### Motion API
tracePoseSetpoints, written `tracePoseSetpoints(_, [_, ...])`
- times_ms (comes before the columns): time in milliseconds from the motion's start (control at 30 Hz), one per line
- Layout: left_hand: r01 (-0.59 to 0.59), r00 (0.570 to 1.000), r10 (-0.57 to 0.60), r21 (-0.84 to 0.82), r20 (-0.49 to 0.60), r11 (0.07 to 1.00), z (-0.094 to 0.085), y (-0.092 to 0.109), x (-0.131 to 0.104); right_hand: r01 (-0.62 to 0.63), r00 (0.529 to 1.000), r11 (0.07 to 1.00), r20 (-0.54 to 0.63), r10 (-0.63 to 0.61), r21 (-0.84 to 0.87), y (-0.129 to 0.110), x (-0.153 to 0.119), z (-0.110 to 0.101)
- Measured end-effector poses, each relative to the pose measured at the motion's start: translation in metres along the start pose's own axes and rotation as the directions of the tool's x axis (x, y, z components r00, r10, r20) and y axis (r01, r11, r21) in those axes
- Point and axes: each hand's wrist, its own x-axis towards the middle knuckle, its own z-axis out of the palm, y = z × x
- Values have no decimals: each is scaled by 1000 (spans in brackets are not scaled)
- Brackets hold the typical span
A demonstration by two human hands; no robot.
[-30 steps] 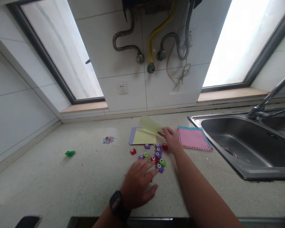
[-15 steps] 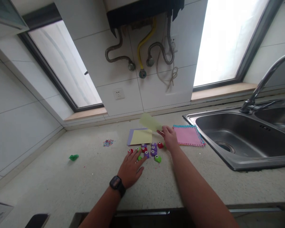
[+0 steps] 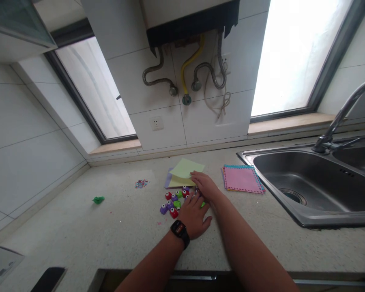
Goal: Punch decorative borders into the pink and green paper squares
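Observation:
My left hand [image 3: 194, 217], wearing a black watch [image 3: 180, 231], lies with fingers spread over a cluster of small craft punches [image 3: 169, 204] in purple, red and green. Its fingertips touch some of them and hide part of the group. My right hand [image 3: 205, 185] has its fingers on the lower right corner of a pale green sheet of paper [image 3: 185, 167]; its thumb is hidden. That sheet lies at an angle over a yellow sheet [image 3: 178, 182] and a lavender sheet [image 3: 168, 180].
Pink paper with a punched border [image 3: 242, 179] tops a stack beside the steel sink [image 3: 292, 222]. Paper confetti [image 3: 141, 183] and a green scrap [image 3: 98, 200] lie on the left. A dark phone-like object [image 3: 50, 280] sits at the front left.
My right hand has brought the pale green sheet down and left onto the other sheets. My left hand has slid right across the punches, and several now sit to its left.

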Motion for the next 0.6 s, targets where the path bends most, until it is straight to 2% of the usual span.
tracePoseSetpoints(100, [46, 999, -46, 17, -18, 999, -3, -10, -6, 25, 996, 980, 92, -7, -196, 0, 0, 3])
tracePoseSetpoints(233, [-45, 997, 42, 38, 57, 998, -30, -17, -33, 46, 995, 938, 101, -11, -343, -6, -3, -1])
tracePoseSetpoints(267, [-70, 994, 67, 38, 82, 997, -40, -19, -45, 50, 995, 931, 98, -16, -362, -9, -5, -4])
tracePoseSetpoints(333, [-27, 995, 20, 68, 101, 997, -62, -28, -79, 54, 996, 919, 85, -22, -390, -14, -7, -9])
tracePoseSetpoints(400, [118, 989, -129, 147, 70, 982, -82, -47, -127, 58, 997, 911, 64, -35, -409, -18, -8, -16])
tracePoseSetpoints(433, [226, 971, -237, 203, 31, 953, -91, -60, -157, 67, 998, 906, 46, -52, -419, -19, -9, -19])
tracePoseSetpoints(467, [349, 933, -361, 263, -2, 900, -99, -75, -189, 74, 997, 904, 26, -69, -421, -21, -9, -22])
tracePoseSetpoints(500, [474, 872, -487, 316, -41, 822, -107, -91, -224, 75, 997, 905, 8, -79, -419, -23, -10, -25])
tracePoseSetpoints(567, [678, 704, -702, 398, -110, 618, -121, -122, -294, 83, 995, 910, -7, -95, -406, -28, -13, -30])
tracePoseSetpoints(600, [753, 600, -787, 433, -145, 495, -127, -134, -327, 90, 995, 914, -9, -102, -396, -31, -16, -31])
